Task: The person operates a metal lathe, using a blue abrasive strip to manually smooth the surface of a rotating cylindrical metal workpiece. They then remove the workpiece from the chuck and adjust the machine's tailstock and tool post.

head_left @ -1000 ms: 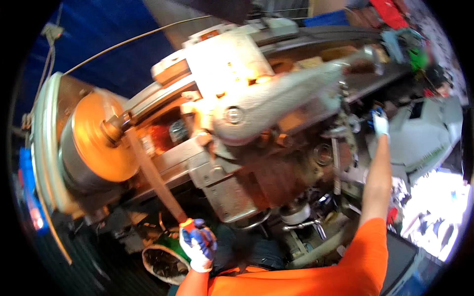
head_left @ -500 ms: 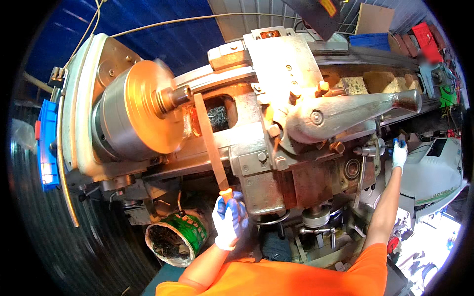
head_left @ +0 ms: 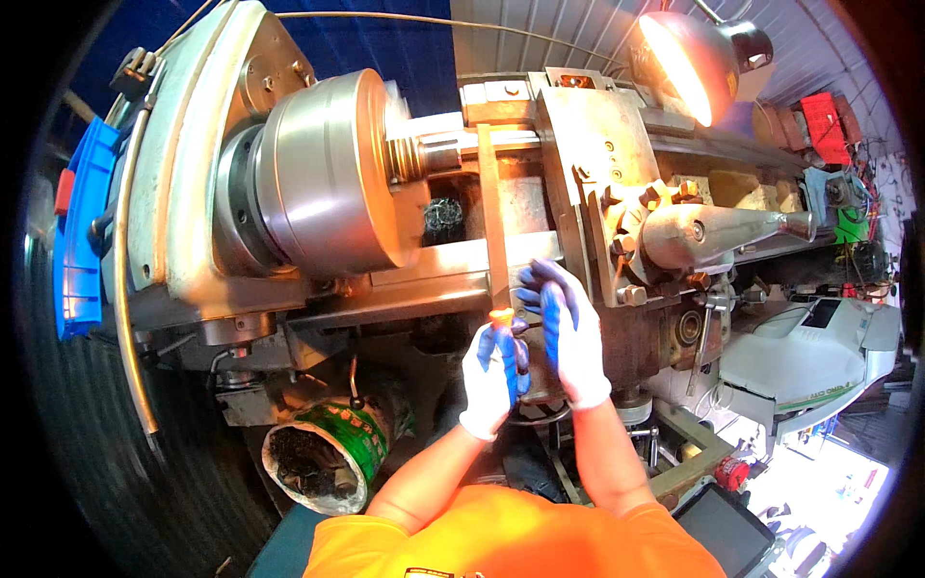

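Observation:
My left hand [head_left: 493, 374], in a white glove with a blue palm, is closed around the orange handle of a long flat file [head_left: 493, 212]. The blade points away from me, and its far end overlaps a bright metal shaft [head_left: 445, 151] in the view; whether they touch I cannot tell. That shaft sticks out of the lathe chuck [head_left: 332, 173], whose jaws look smeared as if turning. Just right of the file, my right hand [head_left: 570, 337], gloved alike, is open with its fingers stretched forward and its palm turned toward the file.
Right of the file stands the tool post with its long handle [head_left: 723, 234] on the lathe carriage. A lit work lamp [head_left: 686, 63] hangs above. Below the chuck lies a green and white bucket [head_left: 337, 453] of dark shavings. A blue bin [head_left: 85, 231] hangs far left.
My right hand has come from the lever at the far right to beside the file. My left hand has shifted right with the file, whose tip now overlaps the shaft. The view has shifted too.

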### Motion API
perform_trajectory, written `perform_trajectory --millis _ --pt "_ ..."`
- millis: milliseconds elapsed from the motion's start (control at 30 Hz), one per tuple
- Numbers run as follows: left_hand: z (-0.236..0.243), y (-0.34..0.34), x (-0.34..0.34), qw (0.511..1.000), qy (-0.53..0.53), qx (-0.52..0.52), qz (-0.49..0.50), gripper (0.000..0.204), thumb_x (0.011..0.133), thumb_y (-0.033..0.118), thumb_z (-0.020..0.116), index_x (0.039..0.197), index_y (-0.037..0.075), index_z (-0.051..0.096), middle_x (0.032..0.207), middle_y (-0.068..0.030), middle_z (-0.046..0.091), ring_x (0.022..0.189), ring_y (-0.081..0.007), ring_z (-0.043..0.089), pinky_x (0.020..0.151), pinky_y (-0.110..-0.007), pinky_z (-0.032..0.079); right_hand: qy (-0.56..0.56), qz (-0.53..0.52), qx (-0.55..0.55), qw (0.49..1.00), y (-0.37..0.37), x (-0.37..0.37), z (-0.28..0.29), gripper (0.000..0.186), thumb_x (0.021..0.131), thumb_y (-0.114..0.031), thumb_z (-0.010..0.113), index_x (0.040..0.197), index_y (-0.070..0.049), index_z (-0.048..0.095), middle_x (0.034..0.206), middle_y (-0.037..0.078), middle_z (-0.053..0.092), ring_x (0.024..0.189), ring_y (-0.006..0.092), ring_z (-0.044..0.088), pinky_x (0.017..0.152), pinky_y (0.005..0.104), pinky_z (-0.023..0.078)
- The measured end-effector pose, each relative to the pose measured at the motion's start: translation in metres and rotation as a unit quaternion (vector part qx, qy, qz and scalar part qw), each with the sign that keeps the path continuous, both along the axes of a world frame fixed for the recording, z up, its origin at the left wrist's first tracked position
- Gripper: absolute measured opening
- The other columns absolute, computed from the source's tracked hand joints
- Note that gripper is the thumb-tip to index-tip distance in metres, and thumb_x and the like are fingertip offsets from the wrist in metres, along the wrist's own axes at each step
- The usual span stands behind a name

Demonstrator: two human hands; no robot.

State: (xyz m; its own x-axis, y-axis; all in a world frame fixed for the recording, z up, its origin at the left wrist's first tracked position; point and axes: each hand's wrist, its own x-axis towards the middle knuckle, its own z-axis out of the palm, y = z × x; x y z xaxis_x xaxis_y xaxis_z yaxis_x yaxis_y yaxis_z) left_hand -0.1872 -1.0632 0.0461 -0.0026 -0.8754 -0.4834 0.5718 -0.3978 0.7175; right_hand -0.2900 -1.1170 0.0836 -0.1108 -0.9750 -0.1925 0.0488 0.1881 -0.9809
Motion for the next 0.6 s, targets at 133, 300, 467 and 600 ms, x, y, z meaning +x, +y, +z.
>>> perform_trajectory --millis 133,300,467,600 --pt "-0.007 -0.012 -0.003 0.99 -0.135 -0.043 0.014 0.027 0.098 0.032 0.052 0.095 0.005 0.057 0.069 0.0052 0.048 0.065 -0.0045 0.043 0.055 -0.024 0.036 -0.095 0.09 0.111 0.985 -0.029 0.023 0.007 0.036 0.101 -0.026 0.046 0.123 0.0 0.055 0.1 0.007 0.066 0.085 0.0093 0.06 0.077 0.0224 0.048" --pt "-0.033 -0.014 -0.004 0.984 -0.139 -0.078 0.078 0.026 0.098 0.023 0.052 0.108 0.001 0.059 0.093 -0.003 0.062 0.085 -0.009 0.053 0.075 -0.026 0.046 -0.084 0.056 0.102 0.99 -0.034 0.042 -0.008 0.032 0.1 -0.03 0.049 0.1 0.0 0.062 0.069 0.003 0.061 0.062 0.0065 0.055 0.058 0.0198 0.044" --pt "-0.037 -0.018 0.005 0.982 -0.163 -0.084 0.038 0.031 0.098 0.021 0.051 0.119 -0.002 0.055 0.109 -0.0056 0.062 0.098 -0.0111 0.054 0.086 -0.027 0.045 -0.052 0.053 0.077 0.994 -0.038 0.047 -0.019 0.034 0.098 -0.032 0.052 0.097 0.0 0.062 0.072 0.002 0.062 0.061 0.0058 0.055 0.058 0.0205 0.044" --pt "-0.04 -0.02 0.005 0.984 -0.138 -0.099 0.055 0.031 0.099 0.02 0.05 0.12 -0.002 0.055 0.111 -0.0058 0.061 0.1 -0.0109 0.053 0.087 -0.027 0.044 -0.046 0.051 0.081 0.994 -0.041 0.05 -0.018 0.032 0.098 -0.03 0.052 0.095 0.0 0.062 0.074 0.003 0.063 0.061 0.006 0.055 0.058 0.0209 0.045"
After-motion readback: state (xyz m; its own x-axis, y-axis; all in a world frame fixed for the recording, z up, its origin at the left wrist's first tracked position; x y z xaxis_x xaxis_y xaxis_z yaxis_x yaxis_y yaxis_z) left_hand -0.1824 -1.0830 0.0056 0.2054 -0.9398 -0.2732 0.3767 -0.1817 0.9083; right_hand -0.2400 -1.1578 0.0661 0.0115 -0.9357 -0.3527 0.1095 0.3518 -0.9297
